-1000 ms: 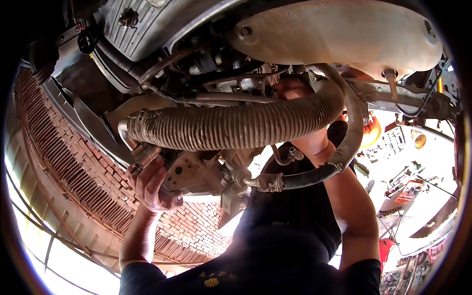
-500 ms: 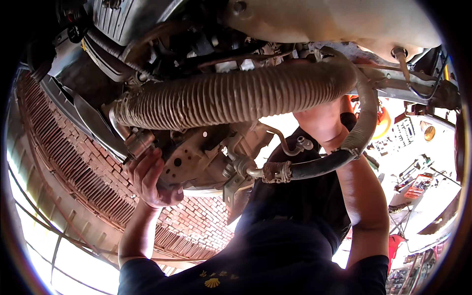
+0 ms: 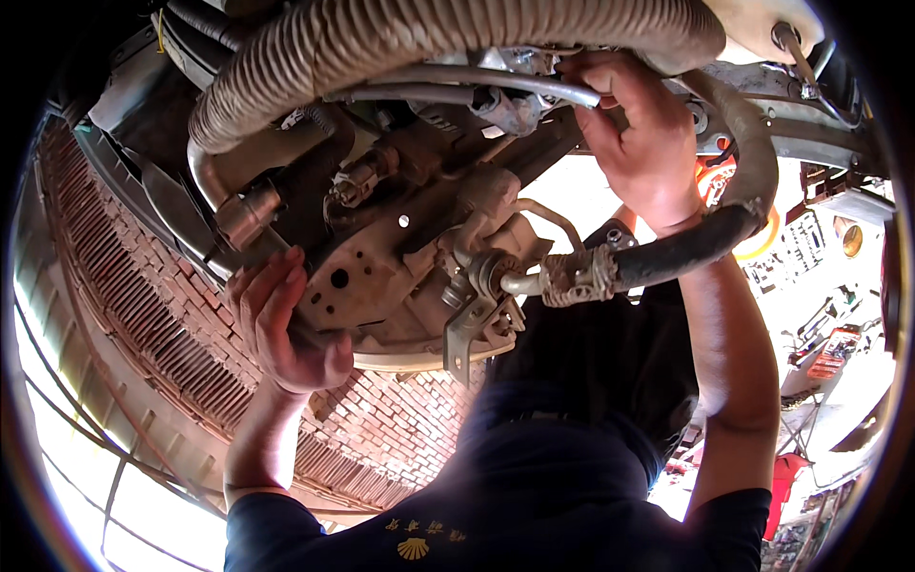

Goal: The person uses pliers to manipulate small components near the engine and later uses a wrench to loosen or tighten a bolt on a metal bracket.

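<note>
My right hand is raised under the machinery. Its thumb and curled fingers close round the end of a thin grey tube; some fingertips are hidden. Above this runs a thick, dusty corrugated hose. My left hand has its fingers stretched and thumb apart, at the edge of a metal bracket plate with round holes. Just above those fingers is the metal end fitting of a bent pipe. A black hose with a clamped end crosses in front of my right forearm.
A pale tank-like housing hangs at the upper right. A flat metal bracket hangs from the pipe joint in the middle. At the left is a brick wall. Tools and an orange-red tray lie at the far right.
The corrugated hose now sits higher in view. My right hand, partly hidden behind it before, has come into sight at the grey tube. My left hand stays by the bracket plate.
</note>
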Motion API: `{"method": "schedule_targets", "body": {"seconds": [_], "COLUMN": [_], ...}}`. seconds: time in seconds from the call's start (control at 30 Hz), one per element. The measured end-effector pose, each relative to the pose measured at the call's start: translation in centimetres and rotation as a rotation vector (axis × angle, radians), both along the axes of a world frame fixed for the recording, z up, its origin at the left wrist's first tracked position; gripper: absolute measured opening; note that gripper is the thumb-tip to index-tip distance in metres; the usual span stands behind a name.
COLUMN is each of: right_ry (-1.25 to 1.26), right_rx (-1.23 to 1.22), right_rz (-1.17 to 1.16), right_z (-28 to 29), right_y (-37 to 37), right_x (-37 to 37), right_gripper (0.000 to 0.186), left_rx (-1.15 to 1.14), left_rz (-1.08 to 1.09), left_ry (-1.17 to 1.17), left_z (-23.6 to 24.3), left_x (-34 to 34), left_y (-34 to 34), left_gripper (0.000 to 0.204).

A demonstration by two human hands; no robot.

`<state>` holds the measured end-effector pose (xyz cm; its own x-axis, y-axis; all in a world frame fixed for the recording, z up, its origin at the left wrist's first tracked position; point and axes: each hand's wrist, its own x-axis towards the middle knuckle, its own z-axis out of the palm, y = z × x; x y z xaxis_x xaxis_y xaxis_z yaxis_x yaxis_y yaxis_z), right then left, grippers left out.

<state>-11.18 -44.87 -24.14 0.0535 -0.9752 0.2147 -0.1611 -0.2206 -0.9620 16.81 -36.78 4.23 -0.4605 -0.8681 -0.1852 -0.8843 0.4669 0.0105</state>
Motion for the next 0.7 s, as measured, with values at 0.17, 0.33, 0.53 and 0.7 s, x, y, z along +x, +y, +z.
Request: {"method": "schedule_targets", "body": {"seconds": [0.17,0.33,0.53,0.7], "right_ry": [0.042,0.108,0.094,0.041], "right_rx": [0.053,0.011,-0.074,-0.073], "right_rz": [0.027,0.010,0.009,0.025], "right_z": [0.6,1.5,0.2,-0.4], "right_y": [0.3,0.1,-0.1,0.1], "right_x": [-0.8,-0.8,-0.8,-0.6], "right_gripper": [0.026,0.023,0.022,0.024], "left_rx": [0.005,0.000,-0.002,-0.017], "left_rz": [-0.007,-0.005,-0.003,0.003], "left_ry": [0.002,0.048,0.052,0.056], "left_z": [0.0,-0.3,-0.4,-0.4], "left_x": [0.1,-0.1,-0.2,-0.3], "left_y": [-0.1,-0.1,-0.1,0.0], "left_gripper": [0.065,0.066,0.067,0.066]}}
